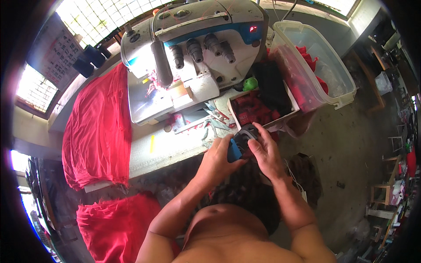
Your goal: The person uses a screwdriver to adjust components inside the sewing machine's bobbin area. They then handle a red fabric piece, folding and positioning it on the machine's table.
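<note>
Both my hands are raised in front of my belly, at the front edge of the sewing table. My left hand (219, 158) is closed round the blue side of a small dark grey and blue object (245, 136). My right hand (268, 155) grips its dark, rounded side, with the thumb on top. Its exact kind I cannot make out, and the fingers hide part of it. Just beyond stands a shallow box (293, 115) with dark red labels or packets (252, 108) and black cloth (272, 85) in it.
An overlock sewing machine (239, 65) with a lit lamp (162, 65) stands behind the table. Red cloth (98, 131) drapes over the left side, with more red cloth (116, 223) below. Small tools (215, 116) lie near the box. A clear plastic bin (335, 83) holds red cloth at right.
</note>
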`<move>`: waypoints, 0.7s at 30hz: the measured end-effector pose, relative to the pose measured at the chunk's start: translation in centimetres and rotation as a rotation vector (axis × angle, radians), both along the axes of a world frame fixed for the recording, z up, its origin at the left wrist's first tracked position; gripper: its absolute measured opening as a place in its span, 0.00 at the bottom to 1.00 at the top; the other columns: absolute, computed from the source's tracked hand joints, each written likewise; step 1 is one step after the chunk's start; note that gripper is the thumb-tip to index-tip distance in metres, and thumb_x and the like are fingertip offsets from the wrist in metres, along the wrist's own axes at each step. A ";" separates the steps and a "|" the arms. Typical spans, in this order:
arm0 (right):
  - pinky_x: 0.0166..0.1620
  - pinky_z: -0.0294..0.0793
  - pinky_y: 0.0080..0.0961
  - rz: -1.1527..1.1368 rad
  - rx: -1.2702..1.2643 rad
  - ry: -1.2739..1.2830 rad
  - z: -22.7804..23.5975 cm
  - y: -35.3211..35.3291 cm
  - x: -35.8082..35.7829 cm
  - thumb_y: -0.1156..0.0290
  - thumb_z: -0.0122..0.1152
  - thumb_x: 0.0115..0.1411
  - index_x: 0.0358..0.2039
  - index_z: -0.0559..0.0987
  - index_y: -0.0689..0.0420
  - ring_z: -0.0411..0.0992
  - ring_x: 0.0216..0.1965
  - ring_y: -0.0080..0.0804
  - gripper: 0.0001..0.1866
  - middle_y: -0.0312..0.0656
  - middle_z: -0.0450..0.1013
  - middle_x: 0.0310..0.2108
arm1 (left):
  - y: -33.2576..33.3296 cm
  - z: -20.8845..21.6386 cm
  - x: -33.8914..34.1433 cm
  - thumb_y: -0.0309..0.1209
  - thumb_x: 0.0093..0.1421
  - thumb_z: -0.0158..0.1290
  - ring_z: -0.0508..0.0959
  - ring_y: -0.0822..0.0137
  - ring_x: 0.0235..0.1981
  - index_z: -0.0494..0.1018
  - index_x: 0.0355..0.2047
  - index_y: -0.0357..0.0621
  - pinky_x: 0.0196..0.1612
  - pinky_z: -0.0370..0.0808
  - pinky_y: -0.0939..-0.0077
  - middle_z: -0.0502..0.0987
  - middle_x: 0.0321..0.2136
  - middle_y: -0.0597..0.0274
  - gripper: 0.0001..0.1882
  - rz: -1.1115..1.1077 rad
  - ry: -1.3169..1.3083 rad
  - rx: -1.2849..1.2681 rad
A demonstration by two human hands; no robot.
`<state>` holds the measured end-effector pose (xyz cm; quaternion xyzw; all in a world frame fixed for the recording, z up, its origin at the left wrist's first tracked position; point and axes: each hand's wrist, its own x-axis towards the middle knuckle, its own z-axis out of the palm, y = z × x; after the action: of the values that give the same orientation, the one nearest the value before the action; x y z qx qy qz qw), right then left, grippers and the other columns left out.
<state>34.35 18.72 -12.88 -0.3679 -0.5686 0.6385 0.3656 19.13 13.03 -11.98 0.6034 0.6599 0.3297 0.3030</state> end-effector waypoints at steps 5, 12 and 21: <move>0.47 0.63 0.19 -0.099 0.148 -0.062 -0.3 0.1 -0.3 0.69 0.47 0.61 0.51 0.66 0.63 0.65 0.44 0.24 0.18 0.41 0.70 0.42 | -0.3 0.4 1.0 0.35 0.40 0.64 0.71 0.51 0.40 0.60 0.50 0.36 0.44 0.68 0.66 0.69 0.36 0.46 0.38 0.013 -0.009 0.002; 0.49 0.61 0.19 -0.033 -0.132 0.158 -0.8 0.1 1.2 0.66 0.50 0.60 0.56 0.59 0.62 0.65 0.44 0.24 0.26 0.41 0.68 0.43 | -0.3 -0.7 -0.3 0.35 0.47 0.60 0.71 0.65 0.44 0.56 0.54 0.36 0.48 0.66 0.73 0.71 0.42 0.49 0.37 -0.177 -0.502 -0.174; 0.56 0.57 0.24 0.144 -0.125 0.220 0.3 -0.3 3.2 0.74 0.55 0.54 0.60 0.48 0.61 0.60 0.53 0.28 0.37 0.44 0.59 0.53 | 0.3 -1.5 0.3 0.33 0.49 0.58 0.72 0.64 0.44 0.54 0.56 0.39 0.47 0.67 0.73 0.71 0.43 0.51 0.36 -0.208 -0.632 -0.210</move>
<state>37.59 18.39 -12.60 -0.2759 -0.5091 0.7338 0.3553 19.42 13.33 -13.46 0.5010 0.4988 0.3978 0.5848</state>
